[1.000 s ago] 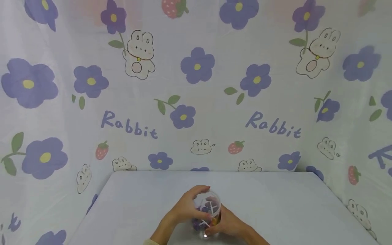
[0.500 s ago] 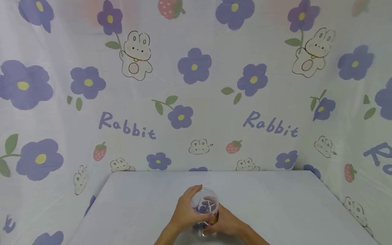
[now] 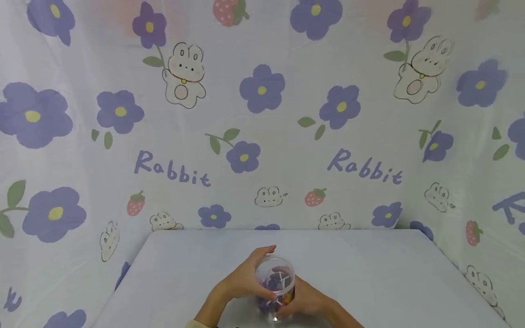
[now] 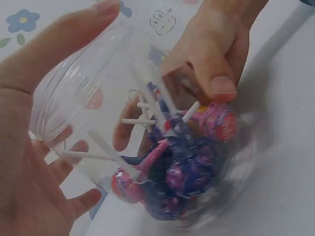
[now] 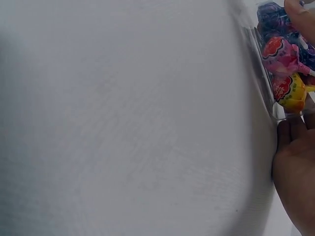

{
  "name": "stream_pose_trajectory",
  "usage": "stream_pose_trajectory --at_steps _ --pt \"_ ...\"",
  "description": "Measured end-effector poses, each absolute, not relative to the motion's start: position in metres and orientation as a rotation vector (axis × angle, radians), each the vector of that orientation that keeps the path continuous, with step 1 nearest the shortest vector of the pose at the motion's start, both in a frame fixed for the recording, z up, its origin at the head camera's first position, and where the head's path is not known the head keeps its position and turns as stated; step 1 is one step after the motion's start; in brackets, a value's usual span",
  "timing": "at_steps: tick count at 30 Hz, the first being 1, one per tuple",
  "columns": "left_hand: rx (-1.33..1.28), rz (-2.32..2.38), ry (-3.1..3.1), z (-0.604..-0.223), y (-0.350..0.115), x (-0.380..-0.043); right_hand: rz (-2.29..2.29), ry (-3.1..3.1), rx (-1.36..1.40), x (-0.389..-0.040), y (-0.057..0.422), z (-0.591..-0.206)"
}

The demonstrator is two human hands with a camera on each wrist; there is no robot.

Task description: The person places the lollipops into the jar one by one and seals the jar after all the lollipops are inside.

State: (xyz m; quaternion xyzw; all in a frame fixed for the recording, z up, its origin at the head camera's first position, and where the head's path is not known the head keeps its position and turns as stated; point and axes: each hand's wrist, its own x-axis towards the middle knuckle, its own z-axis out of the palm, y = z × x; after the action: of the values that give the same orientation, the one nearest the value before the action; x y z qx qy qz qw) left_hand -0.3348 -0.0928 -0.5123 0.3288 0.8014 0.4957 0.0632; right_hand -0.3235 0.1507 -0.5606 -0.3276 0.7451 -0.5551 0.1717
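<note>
A clear plastic jar [image 3: 266, 310] stands low in the middle of the head view, tilted a little, with several wrapped lollipops [image 4: 189, 172] inside. Their wrappers are purple-blue, pink and, in the right wrist view, one yellow lollipop [image 5: 293, 93]; white sticks point up. My left hand [image 3: 245, 279] grips the round clear lid [image 4: 74, 91] at the jar's top, thumb on the near side and fingers on the far side. Lower down, my right hand [image 3: 305, 298] holds the jar's body from the right, its thumb across the front. Its other fingers show through the clear wall.
A white-covered table [image 3: 369, 273] stretches around the jar and back to a hanging cloth [image 3: 295, 150] printed with purple flowers, rabbits and strawberries. The cloth also closes off the left and right sides.
My left hand has turned about the jar's top, its thumb shifting left along the near side and its forearm swinging left. My right hand keeps its hold on the jar.
</note>
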Motion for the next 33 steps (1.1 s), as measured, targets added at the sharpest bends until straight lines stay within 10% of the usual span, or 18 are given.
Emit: stream_pose_trajectory --at_steps 33 --pt "0.823 1.761 2.555 -0.521 -0.078 -0.313 -1.553 2.314 -0.694 -0.317 0.152 -0.563"
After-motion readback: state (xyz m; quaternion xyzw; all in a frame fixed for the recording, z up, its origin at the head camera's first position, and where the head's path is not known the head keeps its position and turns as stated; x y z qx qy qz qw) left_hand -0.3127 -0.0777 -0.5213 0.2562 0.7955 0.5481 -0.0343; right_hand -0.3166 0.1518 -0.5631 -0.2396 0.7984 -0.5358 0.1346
